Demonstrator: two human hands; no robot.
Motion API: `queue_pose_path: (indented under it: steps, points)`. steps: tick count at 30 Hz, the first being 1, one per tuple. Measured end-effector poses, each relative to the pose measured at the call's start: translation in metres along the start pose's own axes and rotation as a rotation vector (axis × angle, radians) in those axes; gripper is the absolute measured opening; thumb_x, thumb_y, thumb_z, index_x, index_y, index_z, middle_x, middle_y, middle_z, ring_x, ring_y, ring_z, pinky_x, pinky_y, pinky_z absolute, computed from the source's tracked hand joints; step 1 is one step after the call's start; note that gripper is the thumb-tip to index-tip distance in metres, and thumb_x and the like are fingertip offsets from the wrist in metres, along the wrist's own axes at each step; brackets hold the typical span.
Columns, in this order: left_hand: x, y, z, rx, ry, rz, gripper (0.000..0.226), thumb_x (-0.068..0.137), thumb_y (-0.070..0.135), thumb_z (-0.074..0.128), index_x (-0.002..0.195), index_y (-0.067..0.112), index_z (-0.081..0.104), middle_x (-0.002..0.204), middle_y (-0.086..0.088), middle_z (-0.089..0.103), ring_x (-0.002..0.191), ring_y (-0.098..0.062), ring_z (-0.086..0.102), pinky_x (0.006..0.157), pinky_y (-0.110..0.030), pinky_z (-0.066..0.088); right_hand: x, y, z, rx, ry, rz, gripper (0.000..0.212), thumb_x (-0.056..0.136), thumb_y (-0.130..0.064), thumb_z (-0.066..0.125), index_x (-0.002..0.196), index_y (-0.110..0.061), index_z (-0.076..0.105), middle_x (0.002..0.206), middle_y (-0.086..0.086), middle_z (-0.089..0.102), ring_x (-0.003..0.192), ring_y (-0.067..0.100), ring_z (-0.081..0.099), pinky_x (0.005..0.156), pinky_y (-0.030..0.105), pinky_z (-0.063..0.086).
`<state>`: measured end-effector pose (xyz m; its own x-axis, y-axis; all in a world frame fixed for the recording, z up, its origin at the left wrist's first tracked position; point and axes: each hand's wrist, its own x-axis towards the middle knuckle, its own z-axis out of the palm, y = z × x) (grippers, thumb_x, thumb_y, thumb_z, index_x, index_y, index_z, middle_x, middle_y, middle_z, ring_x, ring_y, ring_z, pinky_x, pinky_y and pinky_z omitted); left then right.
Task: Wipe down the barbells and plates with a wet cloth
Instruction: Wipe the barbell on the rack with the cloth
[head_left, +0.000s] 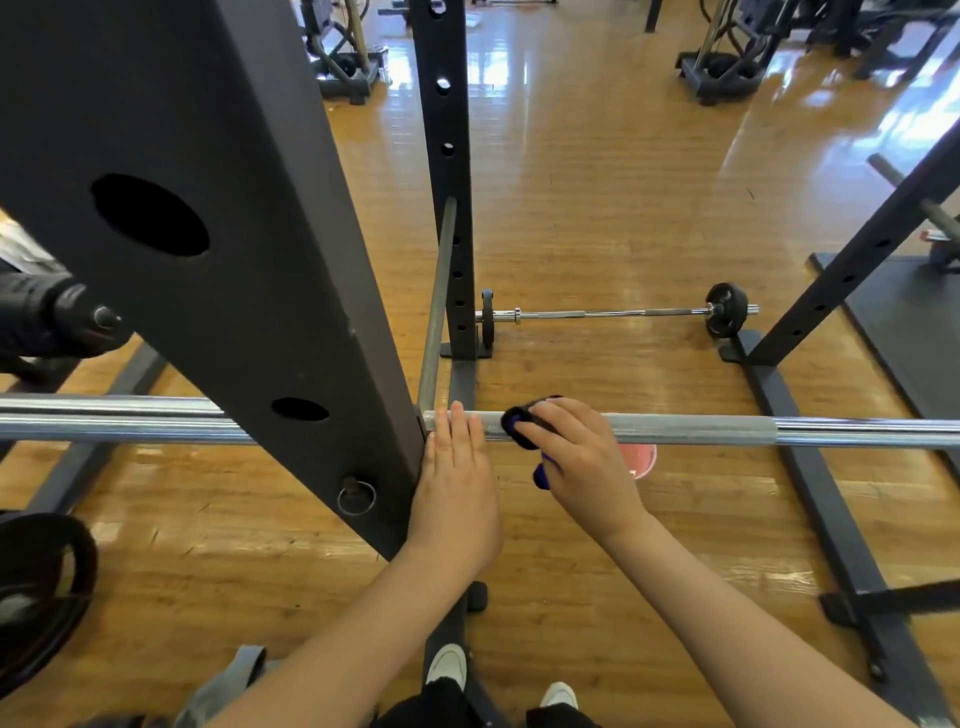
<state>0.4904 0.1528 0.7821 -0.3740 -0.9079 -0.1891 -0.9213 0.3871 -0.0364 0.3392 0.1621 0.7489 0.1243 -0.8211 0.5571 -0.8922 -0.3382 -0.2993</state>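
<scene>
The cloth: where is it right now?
In the head view, just right of centre, the dark blue cloth is pressed on the racked barbell under the right hand, beside the left hand.

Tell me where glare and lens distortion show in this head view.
Head view: window glare streaks the wooden floor at top and right; wide-angle bending splays the rack upright; the barbell shows bright highlights; the hands, left hand and right hand, are sharp.

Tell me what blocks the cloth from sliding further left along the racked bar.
The dark cloth in the right hand meets the left hand resting flat on the knurled steel barbell, then the black rack upright.
</scene>
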Motion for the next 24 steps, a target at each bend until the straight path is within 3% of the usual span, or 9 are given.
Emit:
queue_pose_path:
  steps: [4, 9, 13, 18, 20, 22, 24]
  points:
    - [-0.003, -0.005, -0.003, -0.038, 0.001, 0.057, 0.085, 0.096, 0.023, 0.043, 0.134, 0.002, -0.030, 0.151, -0.020, -0.028, 0.141, -0.033, -0.022, 0.114, -0.038, -0.009, 0.022, -0.007, -0.002, 0.112, -0.010, 0.110, 0.035, 0.073, 0.006, 0.065, 0.107, -0.004, 0.069, 0.104, 0.012, 0.066, 0.101, 0.025, 0.054, 0.081, 0.043, 0.051]
    - [0.000, -0.001, -0.006, 0.054, -0.004, 0.043, 0.075, 0.099, 0.025, 0.037, 0.147, -0.001, -0.013, 0.155, -0.021, -0.015, 0.144, -0.034, -0.013, 0.116, -0.039, -0.003, 0.058, -0.020, 0.004, 0.100, -0.400, 0.061, 0.035, 0.085, -0.004, 0.063, 0.120, -0.011, 0.065, 0.121, 0.008, 0.062, 0.110, 0.029, 0.054, 0.091, 0.045, 0.047]
    - [0.005, 0.003, -0.009, 0.052, -0.010, 0.009, 0.075, 0.099, 0.028, 0.036, 0.145, -0.003, -0.015, 0.156, -0.020, -0.011, 0.145, -0.033, -0.007, 0.117, -0.038, 0.001, 0.039, -0.002, -0.009, 0.152, -0.354, 0.029, 0.035, 0.067, 0.013, 0.071, 0.098, -0.004, 0.074, 0.094, 0.011, 0.070, 0.086, 0.035, 0.061, 0.068, 0.050, 0.054]
    - [0.000, 0.007, 0.000, 0.070, 0.025, 0.012, 0.079, 0.099, 0.029, 0.034, 0.131, -0.002, -0.030, 0.153, -0.022, -0.020, 0.143, -0.036, -0.016, 0.115, -0.040, -0.007, 0.049, 0.000, -0.016, 0.159, -0.438, 0.073, 0.037, 0.084, 0.003, 0.059, 0.118, -0.008, 0.066, 0.117, 0.008, 0.064, 0.108, 0.029, 0.053, 0.091, 0.043, 0.046]
    - [0.001, 0.009, 0.001, 0.061, 0.038, 0.011, 0.076, 0.099, 0.029, 0.032, 0.128, -0.003, -0.031, 0.153, -0.024, -0.020, 0.142, -0.037, -0.016, 0.115, -0.040, -0.010, 0.055, -0.005, -0.013, 0.160, -0.461, 0.001, 0.038, 0.081, -0.001, 0.058, 0.117, -0.008, 0.066, 0.115, 0.009, 0.065, 0.103, 0.031, 0.059, 0.083, 0.045, 0.051]
    - [0.003, 0.008, 0.002, 0.047, 0.082, 0.006, 0.080, 0.095, 0.029, 0.041, 0.133, -0.006, -0.020, 0.154, -0.027, -0.008, 0.144, -0.040, -0.005, 0.115, -0.041, -0.004, 0.054, -0.005, -0.008, 0.139, -0.450, -0.054, 0.036, 0.077, -0.014, 0.059, 0.112, -0.009, 0.069, 0.108, 0.007, 0.068, 0.094, 0.031, 0.064, 0.070, 0.045, 0.055]
    - [0.003, 0.007, 0.002, 0.004, 0.104, 0.013, 0.092, 0.073, 0.026, 0.070, 0.138, -0.012, 0.018, 0.145, -0.033, 0.028, 0.136, -0.044, 0.030, 0.111, -0.044, 0.024, 0.046, 0.000, -0.007, 0.134, -0.467, -0.052, 0.037, 0.084, -0.031, 0.055, 0.113, -0.011, 0.069, 0.108, 0.005, 0.068, 0.097, 0.028, 0.064, 0.071, 0.043, 0.055]
